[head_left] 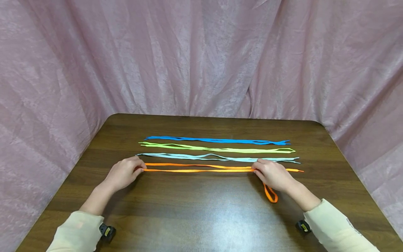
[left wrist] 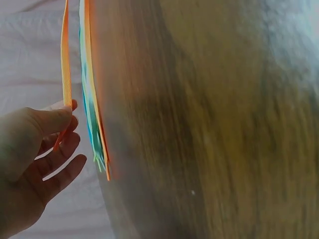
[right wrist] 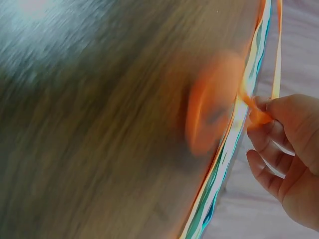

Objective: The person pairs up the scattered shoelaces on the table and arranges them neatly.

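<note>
An orange shoelace (head_left: 195, 170) stretches left to right between the two hands, nearest to the person. My left hand (head_left: 124, 172) pinches one strand between thumb and fingers; a short tail hangs below the thumb in the left wrist view, while another orange strand lies on the table. Thumb and fingertips of my right hand (head_left: 275, 175) pinch the lace too, and a loose orange loop (head_left: 271, 196) dangles below them, blurred in the right wrist view. An orange tipped end sticks out to the right of that hand. Just beyond lies a light blue shoelace (head_left: 179, 156).
Farther back, a yellow-green shoelace (head_left: 245, 150) and a blue shoelace (head_left: 214, 140) lie roughly parallel to it. All are on a brown wooden table (head_left: 189, 210) with rounded far corners. A pink curtain (head_left: 195, 59) hangs behind the table and along its sides.
</note>
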Tool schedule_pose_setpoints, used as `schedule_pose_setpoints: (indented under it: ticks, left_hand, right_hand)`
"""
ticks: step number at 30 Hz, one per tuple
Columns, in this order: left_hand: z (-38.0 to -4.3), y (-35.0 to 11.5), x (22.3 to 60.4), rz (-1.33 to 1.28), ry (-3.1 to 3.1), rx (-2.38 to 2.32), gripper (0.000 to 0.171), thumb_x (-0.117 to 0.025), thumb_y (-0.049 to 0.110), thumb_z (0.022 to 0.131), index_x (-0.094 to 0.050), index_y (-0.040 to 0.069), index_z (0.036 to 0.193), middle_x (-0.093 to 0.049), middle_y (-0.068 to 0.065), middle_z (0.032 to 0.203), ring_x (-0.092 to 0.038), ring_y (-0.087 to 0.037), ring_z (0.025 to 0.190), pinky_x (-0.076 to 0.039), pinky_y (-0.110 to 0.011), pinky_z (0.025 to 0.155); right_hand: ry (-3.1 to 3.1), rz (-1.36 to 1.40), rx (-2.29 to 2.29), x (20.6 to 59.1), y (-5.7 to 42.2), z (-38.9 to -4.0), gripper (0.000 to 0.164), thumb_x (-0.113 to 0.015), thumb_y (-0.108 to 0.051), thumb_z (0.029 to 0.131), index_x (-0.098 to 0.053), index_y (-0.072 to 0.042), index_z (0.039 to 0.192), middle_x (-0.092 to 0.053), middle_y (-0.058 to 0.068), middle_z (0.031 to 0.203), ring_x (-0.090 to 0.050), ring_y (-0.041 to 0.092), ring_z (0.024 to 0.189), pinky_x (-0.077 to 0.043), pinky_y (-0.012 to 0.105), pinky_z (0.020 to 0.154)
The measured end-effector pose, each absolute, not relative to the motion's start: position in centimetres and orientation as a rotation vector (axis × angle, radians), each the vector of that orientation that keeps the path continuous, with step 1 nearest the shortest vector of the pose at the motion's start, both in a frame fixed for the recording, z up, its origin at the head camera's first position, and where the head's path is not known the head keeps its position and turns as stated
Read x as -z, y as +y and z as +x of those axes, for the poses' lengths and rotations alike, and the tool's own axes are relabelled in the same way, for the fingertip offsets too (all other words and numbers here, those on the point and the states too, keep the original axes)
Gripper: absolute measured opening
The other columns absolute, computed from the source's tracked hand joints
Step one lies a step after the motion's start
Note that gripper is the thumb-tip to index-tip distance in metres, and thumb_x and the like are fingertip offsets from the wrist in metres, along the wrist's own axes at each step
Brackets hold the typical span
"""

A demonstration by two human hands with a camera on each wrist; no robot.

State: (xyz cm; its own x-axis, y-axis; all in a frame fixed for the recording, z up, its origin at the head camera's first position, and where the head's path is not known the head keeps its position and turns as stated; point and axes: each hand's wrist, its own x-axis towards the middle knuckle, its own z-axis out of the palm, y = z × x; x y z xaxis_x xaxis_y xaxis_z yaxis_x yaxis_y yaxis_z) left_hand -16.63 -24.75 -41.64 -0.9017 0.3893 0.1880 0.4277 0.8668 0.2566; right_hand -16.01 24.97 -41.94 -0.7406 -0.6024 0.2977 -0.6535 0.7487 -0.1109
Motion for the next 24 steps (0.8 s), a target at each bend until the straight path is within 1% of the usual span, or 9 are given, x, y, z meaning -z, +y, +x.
schedule_pose_setpoints:
  ticks: [4,7,9,11,16,18,24]
  left_hand:
    - [-16.8,-25.4,41.8,-0.62,-2.909,0.439,0.011,-0.07,0.007,0.078,-0.065,0.017,0.08,-0.058,0.007,0.076,-0.049,-0.009,0.059,-0.042,-0.031,0.053]
    - [-16.9,-25.9,41.9,-0.605,-2.912,0.426,0.01,-0.07,0.008,0.079,-0.065,0.016,0.079,-0.056,0.007,0.074,-0.047,-0.009,0.058,-0.041,-0.031,0.053]
    - [-17.0,-26.3,42.0,-0.595,-2.921,0.42,0.01,-0.07,0.008,0.079,-0.064,0.016,0.079,-0.056,0.008,0.073,-0.047,-0.009,0.058,-0.041,-0.031,0.053]
    - [-17.1,-26.6,42.1,-0.588,-2.929,0.413,0.01,-0.07,0.008,0.079,-0.064,0.016,0.079,-0.055,0.008,0.073,-0.046,-0.009,0.058,-0.04,-0.03,0.053]
    - [-17.2,-27.1,42.2,-0.568,-2.928,0.413,0.009,-0.069,0.009,0.079,-0.064,0.017,0.078,-0.055,0.009,0.072,-0.046,-0.009,0.058,-0.039,-0.031,0.053]
    - [-17.3,-27.1,42.2,-0.56,-2.926,0.415,0.01,-0.069,0.009,0.079,-0.064,0.018,0.078,-0.056,0.009,0.072,-0.046,-0.01,0.058,-0.04,-0.032,0.053]
    - [-17.5,-27.3,42.0,-0.534,-2.942,0.413,0.011,-0.069,0.008,0.079,-0.065,0.017,0.078,-0.057,0.008,0.072,-0.048,-0.011,0.059,-0.041,-0.034,0.054]
  right_hand:
    - [-2.694,0.974,-0.292,41.9,26.0,-16.0,0.01,-0.069,-0.006,0.078,-0.066,-0.013,0.084,-0.056,-0.008,0.077,-0.054,0.006,0.063,-0.045,0.025,0.054]
    - [-2.692,0.956,-0.291,42.0,26.9,-15.9,0.009,-0.068,-0.006,0.078,-0.065,-0.014,0.08,-0.051,-0.011,0.072,-0.049,0.004,0.058,-0.041,0.023,0.05]
    - [-2.688,0.946,-0.295,42.1,27.4,-15.9,0.009,-0.068,-0.007,0.078,-0.064,-0.015,0.078,-0.049,-0.012,0.07,-0.045,0.002,0.056,-0.039,0.021,0.05]
    - [-2.69,0.94,-0.293,42.1,28.0,-15.8,0.008,-0.068,-0.007,0.079,-0.064,-0.015,0.078,-0.049,-0.012,0.069,-0.044,0.002,0.057,-0.039,0.021,0.05]
    - [-2.66,0.95,-0.253,42.1,29.1,-15.6,0.01,-0.071,-0.006,0.075,-0.065,-0.013,0.079,-0.053,-0.01,0.072,-0.049,0.004,0.061,-0.042,0.023,0.054]
    - [-2.644,0.94,-0.238,42.1,29.6,-15.5,0.012,-0.072,-0.005,0.073,-0.065,-0.014,0.078,-0.053,-0.01,0.071,-0.048,0.004,0.061,-0.042,0.024,0.053]
    - [-2.658,0.872,-0.256,42.1,31.2,-15.2,0.011,-0.071,-0.007,0.075,-0.064,-0.016,0.078,-0.056,-0.011,0.073,-0.054,0.005,0.064,-0.046,0.028,0.055]
